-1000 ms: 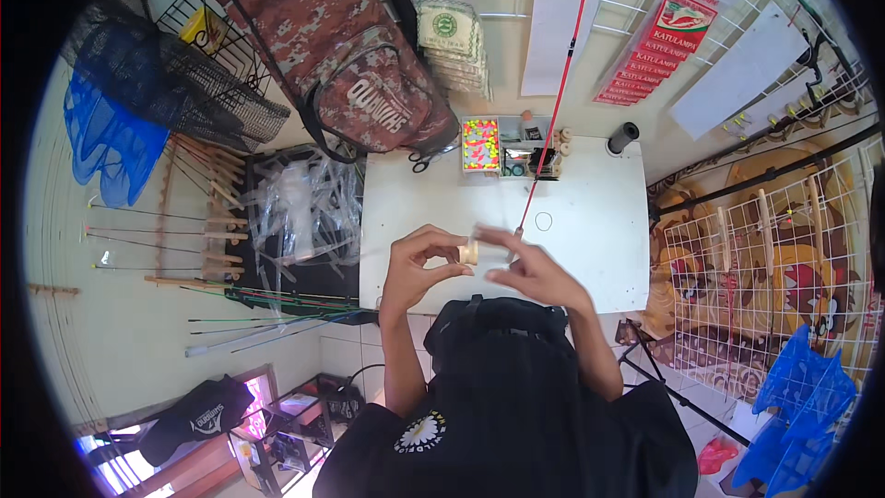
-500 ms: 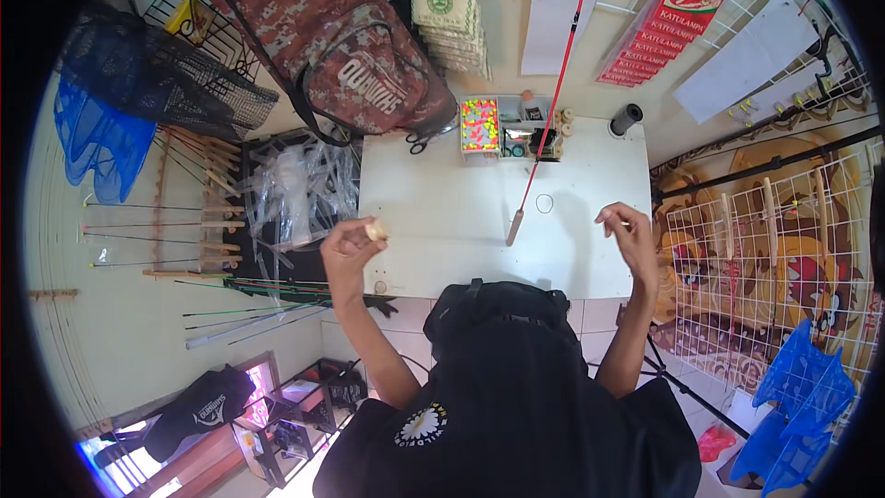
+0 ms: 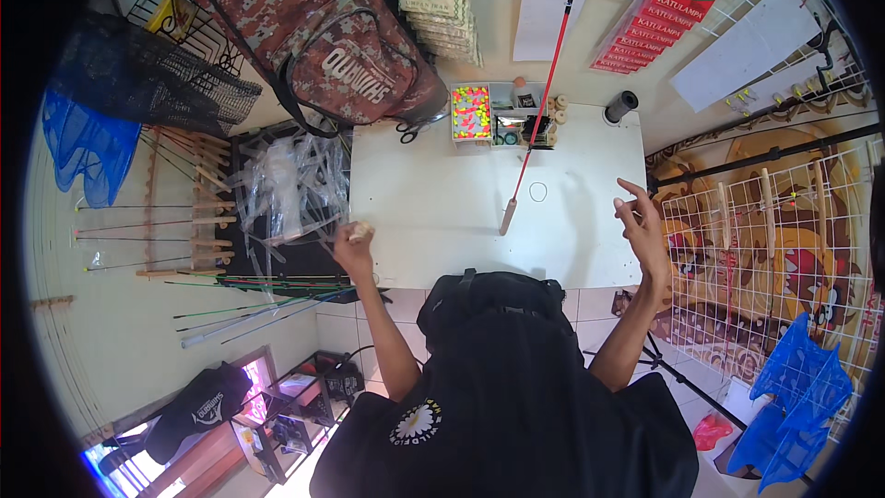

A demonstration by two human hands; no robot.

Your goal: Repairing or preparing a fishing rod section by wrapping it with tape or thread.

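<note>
At the left edge of the white table [image 3: 424, 221], my left hand [image 3: 353, 254] is closed around a small pale spool [image 3: 362, 231], mostly covered by the fingers. Across the table, my right hand [image 3: 643, 231] is raised by the right edge. Its index finger sticks out while the thumb and other fingers are drawn together; anything thin between them is too fine to see. Between the hands stands a red fishing rod [image 3: 548, 92] with a cork-coloured handle [image 3: 508, 216], its butt toward me. A small dark loop [image 3: 538, 192] lies right of the handle.
At the table's back are a box of bright floats [image 3: 471, 112], a tray of small tackle [image 3: 516, 134], pale spools [image 3: 559, 111], scissors [image 3: 407, 133] and a black cylinder [image 3: 621, 107]. A camouflage bag [image 3: 355, 65] hangs back left, above plastic packaging [image 3: 290, 189]. A white grid rack [image 3: 737, 249] stands right.
My left hand has turned over, hiding more of the spool. My right hand has shifted slightly outward, its index finger now straighter. The whole view has moved a little.
</note>
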